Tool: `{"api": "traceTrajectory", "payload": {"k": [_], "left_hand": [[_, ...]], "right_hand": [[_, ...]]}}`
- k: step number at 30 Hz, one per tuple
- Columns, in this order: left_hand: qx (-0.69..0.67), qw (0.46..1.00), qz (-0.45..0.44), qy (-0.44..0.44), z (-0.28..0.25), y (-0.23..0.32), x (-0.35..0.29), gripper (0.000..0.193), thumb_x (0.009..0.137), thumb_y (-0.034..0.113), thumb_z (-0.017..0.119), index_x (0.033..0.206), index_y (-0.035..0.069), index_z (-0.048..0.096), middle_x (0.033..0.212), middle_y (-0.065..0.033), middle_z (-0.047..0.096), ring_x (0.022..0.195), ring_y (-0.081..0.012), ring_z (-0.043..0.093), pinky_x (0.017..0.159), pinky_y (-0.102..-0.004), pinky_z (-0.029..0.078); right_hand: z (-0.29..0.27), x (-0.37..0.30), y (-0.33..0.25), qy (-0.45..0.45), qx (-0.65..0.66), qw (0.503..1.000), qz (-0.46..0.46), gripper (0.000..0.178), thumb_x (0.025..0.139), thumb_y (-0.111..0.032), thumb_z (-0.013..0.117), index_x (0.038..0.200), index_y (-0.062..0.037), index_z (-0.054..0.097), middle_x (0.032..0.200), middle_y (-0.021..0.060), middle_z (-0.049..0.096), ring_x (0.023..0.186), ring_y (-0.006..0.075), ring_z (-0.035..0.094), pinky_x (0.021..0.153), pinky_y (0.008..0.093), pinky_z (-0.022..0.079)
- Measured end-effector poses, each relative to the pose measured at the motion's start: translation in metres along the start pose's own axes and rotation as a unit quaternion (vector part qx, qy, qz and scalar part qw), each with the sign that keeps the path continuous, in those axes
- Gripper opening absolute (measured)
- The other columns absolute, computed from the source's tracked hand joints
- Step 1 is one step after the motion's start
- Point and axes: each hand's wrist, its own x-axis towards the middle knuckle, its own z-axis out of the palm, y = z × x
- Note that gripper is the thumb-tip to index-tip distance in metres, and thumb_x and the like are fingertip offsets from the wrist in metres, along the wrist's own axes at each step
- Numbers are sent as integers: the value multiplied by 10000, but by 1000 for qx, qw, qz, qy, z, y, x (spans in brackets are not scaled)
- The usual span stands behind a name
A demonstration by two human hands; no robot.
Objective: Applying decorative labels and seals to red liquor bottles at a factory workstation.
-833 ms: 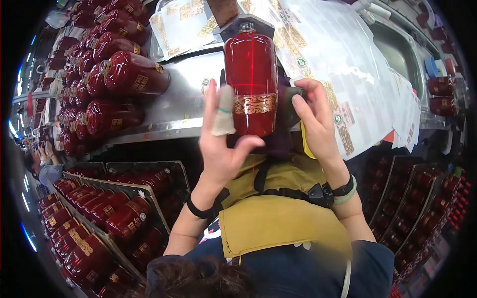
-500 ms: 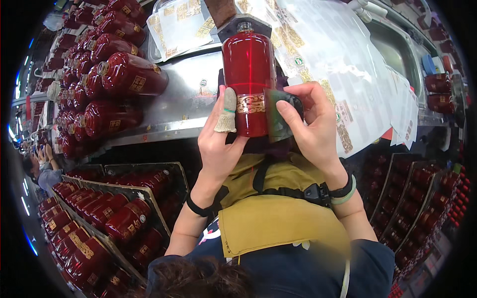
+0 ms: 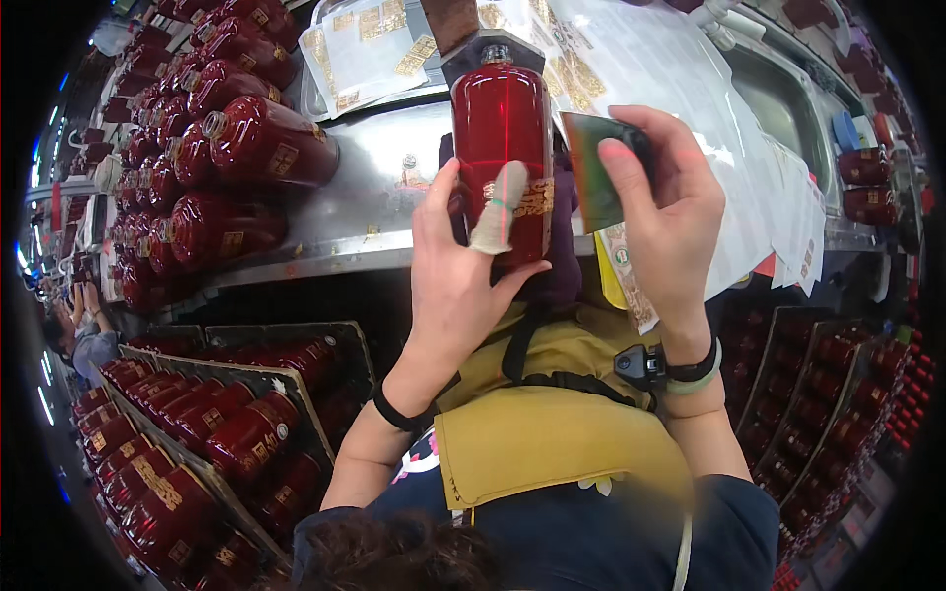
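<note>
A red glass bottle (image 3: 501, 113) lies on its side before me, neck pointing away, with a gold patterned label (image 3: 537, 197) round its lower part. My left hand (image 3: 455, 286) grips its base end, thumb at the bottom edge. A cloth finger cot (image 3: 501, 209) on that hand's finger rests across the label's left part and hides some of it. Apart from the bottle, to its right, my right hand (image 3: 675, 202) pinches a thin dark green scraper (image 3: 593, 177) between thumb and fingers.
Several red bottles (image 3: 261, 143) stand crowded at the left of the metal table (image 3: 374, 158). Sheets of gold labels (image 3: 680, 108) cover its right side, beside a metal basin (image 3: 778, 94). Crates of bottles (image 3: 232, 414) stand below on the left. Another person (image 3: 89, 325) is at far left.
My right hand has drawn the scraper off the bottle, up and to the right. The gold label has turned rightward on the bottle. My left covered finger has swung across onto the label.
</note>
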Motion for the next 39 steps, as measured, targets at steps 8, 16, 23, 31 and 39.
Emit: {"api": "traceTrajectory", "payload": {"k": [8,16,23,31,39], "left_hand": [[55,996,30,64,9,2,-1,865,616,76,928,1425,144,629,1473,-258,506,1186,-426,626,966,-453,546],[-22,992,22,120,19,-11,-8,846,625,20,915,1402,-37,587,1446,-262,568,1231,-408,633,1010,-435,537],[-46,994,9,102,24,-9,-19,704,735,-29,843,1389,-44,584,1516,-294,480,1277,-451,591,1047,-457,511],[-155,980,-6,124,28,-14,-23,650,756,-41,831,1364,2,605,1492,-327,483,1295,-425,589,1051,-448,516],[-126,982,-64,128,20,-15,-18,735,702,54,892,1367,-13,585,1277,-165,633,1204,-300,618,1065,-390,465]], "right_hand": [[-16,-7,8,-6,-14,1000,16,290,929,21,689,1217,-11,682,989,84,721,924,158,682,869,290,534],[-5,-7,14,-120,-189,915,-335,279,687,-11,755,956,-82,772,999,30,745,930,232,648,838,350,530],[-20,14,1,-74,-203,928,-303,302,696,52,810,977,-49,763,894,69,745,771,236,648,702,343,523],[0,3,12,-152,-220,874,-405,301,690,-85,713,990,-84,743,977,5,709,870,211,622,787,346,523],[19,51,24,-60,-224,876,-422,205,755,-95,732,957,-134,723,890,-8,718,793,208,609,745,349,482]]}}
